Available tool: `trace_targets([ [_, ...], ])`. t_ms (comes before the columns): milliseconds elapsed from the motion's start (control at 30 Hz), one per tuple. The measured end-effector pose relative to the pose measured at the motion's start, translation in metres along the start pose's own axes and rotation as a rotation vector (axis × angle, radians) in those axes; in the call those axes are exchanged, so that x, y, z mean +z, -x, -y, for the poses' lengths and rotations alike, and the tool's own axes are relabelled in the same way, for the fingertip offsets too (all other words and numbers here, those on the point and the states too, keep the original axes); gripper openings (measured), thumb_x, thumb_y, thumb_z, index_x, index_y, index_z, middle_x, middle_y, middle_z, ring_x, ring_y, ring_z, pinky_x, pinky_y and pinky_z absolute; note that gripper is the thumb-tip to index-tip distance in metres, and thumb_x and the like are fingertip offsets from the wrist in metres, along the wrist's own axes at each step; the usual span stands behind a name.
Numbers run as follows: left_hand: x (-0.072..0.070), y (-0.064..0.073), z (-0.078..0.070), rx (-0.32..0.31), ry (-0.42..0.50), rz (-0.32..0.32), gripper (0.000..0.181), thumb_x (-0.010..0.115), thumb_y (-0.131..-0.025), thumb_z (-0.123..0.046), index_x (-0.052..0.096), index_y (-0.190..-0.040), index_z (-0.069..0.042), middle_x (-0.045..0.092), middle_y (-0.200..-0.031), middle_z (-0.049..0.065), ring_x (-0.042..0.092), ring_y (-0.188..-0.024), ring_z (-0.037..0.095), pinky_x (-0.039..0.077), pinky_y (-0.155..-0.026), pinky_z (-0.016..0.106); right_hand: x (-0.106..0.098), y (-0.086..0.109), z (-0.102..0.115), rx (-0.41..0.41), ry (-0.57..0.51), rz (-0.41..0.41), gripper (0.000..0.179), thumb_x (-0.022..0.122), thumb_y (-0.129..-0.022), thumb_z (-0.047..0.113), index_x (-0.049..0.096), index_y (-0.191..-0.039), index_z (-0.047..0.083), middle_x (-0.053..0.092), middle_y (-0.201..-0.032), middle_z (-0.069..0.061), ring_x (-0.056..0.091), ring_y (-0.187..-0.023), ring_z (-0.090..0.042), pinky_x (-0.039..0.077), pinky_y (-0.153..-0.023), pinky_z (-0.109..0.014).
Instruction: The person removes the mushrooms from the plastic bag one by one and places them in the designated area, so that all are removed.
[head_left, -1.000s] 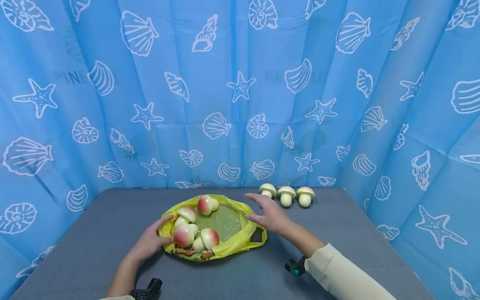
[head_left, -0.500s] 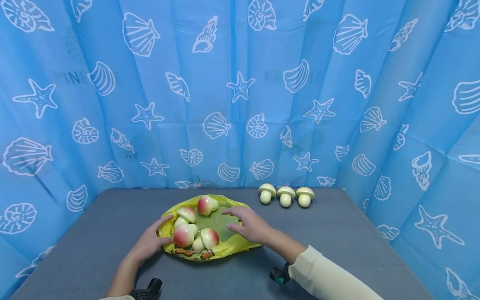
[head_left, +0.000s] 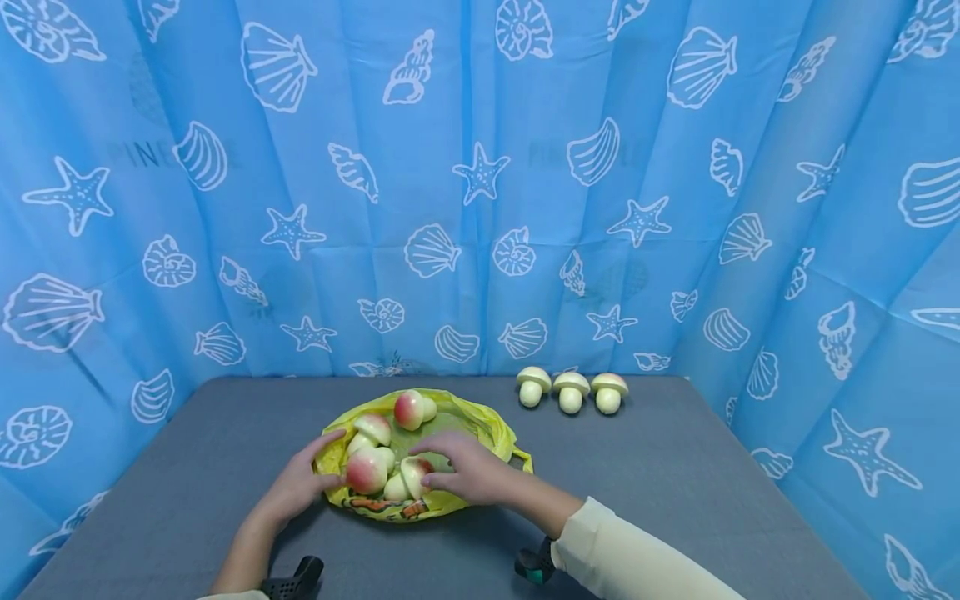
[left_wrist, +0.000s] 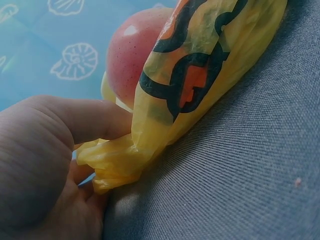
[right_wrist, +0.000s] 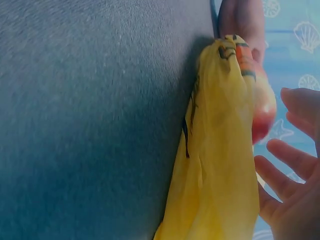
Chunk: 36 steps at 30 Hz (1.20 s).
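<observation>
A yellow plastic bag (head_left: 497, 429) lies with its mouth spread open on the grey table. Several toy mushrooms with pink-and-white caps rest inside, among them a front-left mushroom (head_left: 367, 471) and a back mushroom (head_left: 411, 410). At the bag's left side, my left hand (head_left: 296, 483) pinches the gathered plastic between thumb and fingers, as the left wrist view shows. My right hand (head_left: 476, 468) reaches over the bag, its spread fingers right at the cap of the front-right mushroom (head_left: 415, 475). In the right wrist view a gap shows between its fingers and a red cap (right_wrist: 264, 110).
Three more mushrooms stand in a row at the table's back right: a left one (head_left: 534, 386), a middle one (head_left: 572, 392) and a right one (head_left: 609, 392). A blue shell-patterned curtain (head_left: 480, 217) hangs behind the table (head_left: 637, 500).
My right hand has moved left and toward me, from the bag's right rim to the front-right mushroom. My left hand keeps its place on the bag.
</observation>
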<state>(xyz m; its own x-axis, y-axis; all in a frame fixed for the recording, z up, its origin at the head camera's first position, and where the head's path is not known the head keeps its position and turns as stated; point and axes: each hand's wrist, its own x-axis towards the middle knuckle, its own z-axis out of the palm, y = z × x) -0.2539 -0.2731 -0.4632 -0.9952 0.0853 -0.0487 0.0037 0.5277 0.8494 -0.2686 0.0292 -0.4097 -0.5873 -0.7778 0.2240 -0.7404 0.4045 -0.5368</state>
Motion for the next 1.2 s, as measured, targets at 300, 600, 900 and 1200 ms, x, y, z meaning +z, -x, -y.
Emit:
trace_targets([
  [300, -0.001, 0.0, 0.0, -0.001, 0.001, 0.002, 0.076, 0.07, -0.081, -0.01, 0.036, -0.149, -0.007, 0.025, -0.152, 0.029, 0.019, -0.138, 0.05, 0.016, -0.106, 0.069, 0.009, -0.01, 0.005, -0.027, 0.054, 0.046, 0.039, 0.064, -0.094, 0.023, 0.061, -0.132, 0.014, 0.061, -0.128, 0.005, 0.053, -0.115, -0.008, 0.044, -0.094, -0.029],
  [600, -0.001, 0.001, -0.001, 0.018, -0.008, -0.007, 0.075, 0.069, -0.081, -0.008, 0.037, -0.148, -0.006, 0.026, -0.152, 0.03, 0.021, -0.138, 0.049, 0.017, -0.106, 0.068, 0.012, -0.015, 0.007, 0.053, 0.071, 0.081, 0.043, 0.066, -0.093, 0.028, 0.059, -0.134, 0.016, 0.059, -0.13, 0.005, 0.052, -0.117, -0.009, 0.044, -0.094, -0.03],
  [900, -0.001, 0.001, 0.0, 0.036, -0.001, -0.009, 0.075, 0.07, -0.081, -0.01, 0.037, -0.148, -0.005, 0.026, -0.152, 0.03, 0.02, -0.138, 0.049, 0.017, -0.106, 0.068, 0.011, -0.014, 0.006, 0.084, 0.043, 0.08, 0.046, 0.066, -0.093, 0.029, 0.058, -0.136, 0.015, 0.06, -0.129, 0.007, 0.054, -0.113, -0.007, 0.045, -0.092, -0.027],
  [1200, -0.002, 0.0, 0.003, 0.025, -0.01, 0.004, 0.077, 0.072, -0.081, -0.014, 0.037, -0.149, -0.007, 0.025, -0.152, 0.029, 0.019, -0.138, 0.05, 0.016, -0.106, 0.068, 0.005, -0.011, 0.007, 0.111, 0.038, 0.047, 0.046, 0.068, -0.092, 0.027, 0.059, -0.135, 0.012, 0.062, -0.104, 0.01, 0.051, -0.086, -0.004, 0.044, -0.075, -0.023],
])
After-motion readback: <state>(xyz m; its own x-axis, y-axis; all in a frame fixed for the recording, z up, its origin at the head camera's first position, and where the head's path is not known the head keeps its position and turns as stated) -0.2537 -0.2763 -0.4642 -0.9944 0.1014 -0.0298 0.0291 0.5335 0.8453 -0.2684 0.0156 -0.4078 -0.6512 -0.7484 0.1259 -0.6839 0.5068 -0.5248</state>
